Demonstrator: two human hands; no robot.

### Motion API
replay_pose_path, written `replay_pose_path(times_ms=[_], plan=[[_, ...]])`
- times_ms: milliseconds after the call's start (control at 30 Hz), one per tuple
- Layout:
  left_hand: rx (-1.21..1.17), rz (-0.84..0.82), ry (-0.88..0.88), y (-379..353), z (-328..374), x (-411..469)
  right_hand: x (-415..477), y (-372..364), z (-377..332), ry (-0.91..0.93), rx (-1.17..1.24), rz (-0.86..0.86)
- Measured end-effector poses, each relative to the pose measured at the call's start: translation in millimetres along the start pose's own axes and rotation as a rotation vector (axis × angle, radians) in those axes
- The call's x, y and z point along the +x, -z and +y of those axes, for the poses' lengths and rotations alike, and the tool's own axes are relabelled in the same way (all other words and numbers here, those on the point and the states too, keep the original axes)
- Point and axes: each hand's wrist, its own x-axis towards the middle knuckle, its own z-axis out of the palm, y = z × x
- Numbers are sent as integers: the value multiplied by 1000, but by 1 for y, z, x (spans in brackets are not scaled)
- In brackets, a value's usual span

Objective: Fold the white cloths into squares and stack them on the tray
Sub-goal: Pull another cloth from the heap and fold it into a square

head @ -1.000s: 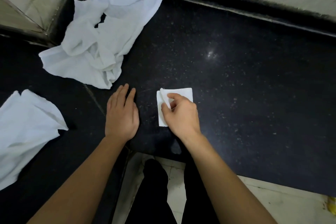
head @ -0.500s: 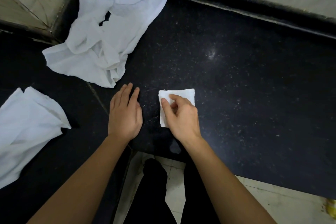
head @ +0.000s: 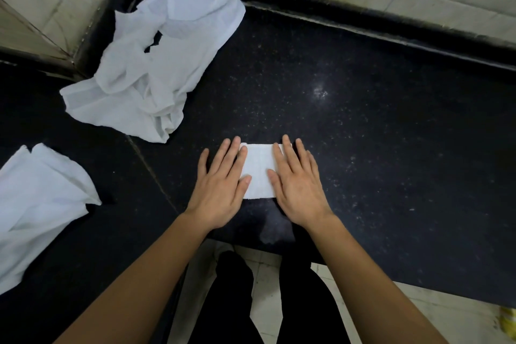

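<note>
One cloth (head: 259, 171) is folded down to a small, near-square pad and lies near the front edge of the counter (head: 377, 126), about midway along what shows of it. Both hands lie flat on it with fingers straight: the left hand (head: 222, 190) covers its left side, the right hand (head: 300, 190) its right side, and a bare strip shows between them. I judge this to be the last pressing of the creases, so this fold looks all but done.

Plenty is left. A crumpled heap (head: 156, 72) sits unfolded toward the back-left corner; how many cloths it holds I cannot tell. A loose cloth (head: 39, 204) lies spread at the left edge. No tray is in view, so nothing shows as stacked, and the pad still has to go there.
</note>
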Motion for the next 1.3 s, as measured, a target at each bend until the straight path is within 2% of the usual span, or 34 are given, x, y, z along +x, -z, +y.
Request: replay_pose_path(times_ms=[133,333,633,700,767,867,933,1000,1100,1200,1300], plan=[[101,-42,26,-3,-1,1,0,-2,4,22,-47,-12],[115,-9,30,-12,1,0,0,-21,9,10,-114,32],[150,-83,46,-6,4,1,2,-17,5,6,-75,-13],[145,-70,51,-5,2,1,2,-16,6,32,-26,-12],[121,-73,56,-4,5,4,-1,-9,11,34,122,7],[47,-9,37,-1,6,1,-6,11,6,-143,474,124],[-97,99,136,6,10,-2,-5,25,3,-303,544,197],[-287,187,382,16,25,-1,1,37,-1,-424,541,104],[-480,76,710,27,43,7,12,48,-6,-549,502,-85],[-480,-21,813,32,46,22,20,52,-10,-654,592,-150],[-535,-100,888,32,40,35,24,47,-7,-724,872,-168]])
